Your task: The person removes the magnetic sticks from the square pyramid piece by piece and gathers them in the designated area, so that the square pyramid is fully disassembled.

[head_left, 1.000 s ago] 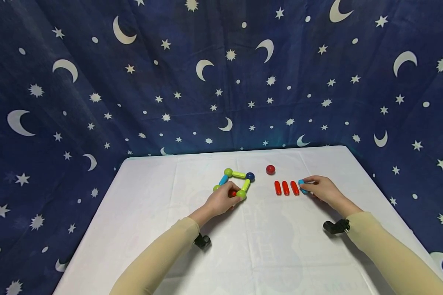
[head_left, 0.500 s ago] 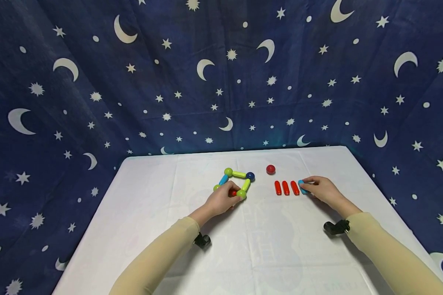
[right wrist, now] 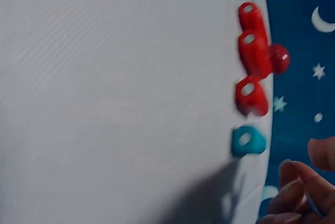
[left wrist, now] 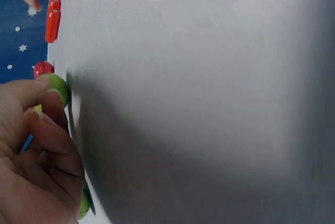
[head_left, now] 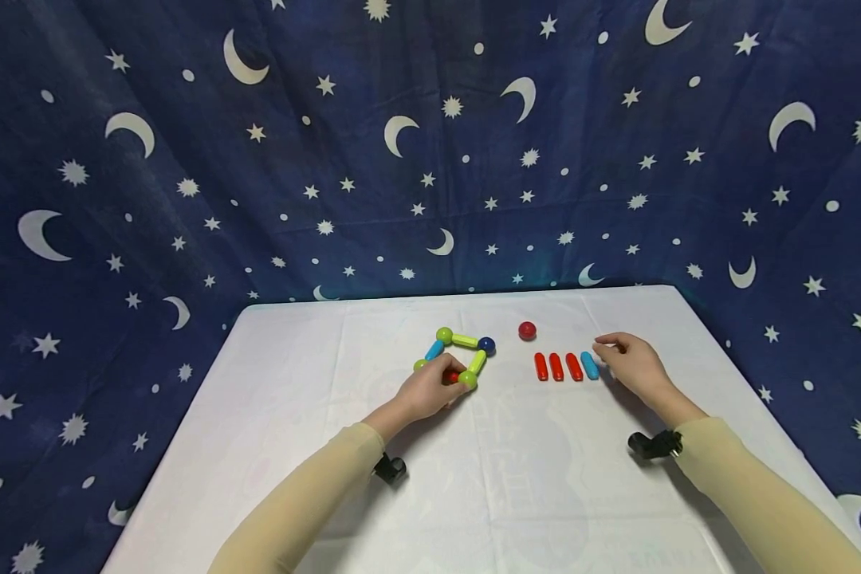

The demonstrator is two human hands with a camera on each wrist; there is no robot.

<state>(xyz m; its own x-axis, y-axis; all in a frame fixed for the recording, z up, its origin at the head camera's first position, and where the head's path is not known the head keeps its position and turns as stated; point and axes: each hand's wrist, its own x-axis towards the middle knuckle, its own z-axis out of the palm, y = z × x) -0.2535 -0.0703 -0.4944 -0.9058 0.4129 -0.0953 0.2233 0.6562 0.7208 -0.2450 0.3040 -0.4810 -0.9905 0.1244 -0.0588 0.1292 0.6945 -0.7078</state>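
My left hand [head_left: 427, 391] grips the near side of a ring of magnetic rods and balls, pinching its green ball [head_left: 468, 380]; in the left wrist view, fingertips touch that ball [left wrist: 58, 88]. A red piece [head_left: 454, 377] shows beside those fingers. The ring also has a dark blue ball [head_left: 486, 345], another green ball [head_left: 444, 336], yellow-green rods [head_left: 465, 340] and a blue rod [head_left: 434, 350]; part hides behind the hand. My right hand [head_left: 638, 368] hovers just right of a loose blue rod [head_left: 590, 365], apart from it, thumb and fingers parted, holding nothing.
Three red rods [head_left: 556, 367] lie in a row left of the loose blue rod. Behind them sits a red ball [head_left: 527, 331]. The white table [head_left: 531, 486] ends at a dark blue star-and-moon cloth [head_left: 344, 143].
My right hand has let go of the loose blue rod and lifted slightly away to the right. The rod stays beside the red ones. My left hand keeps its grip on the ring.
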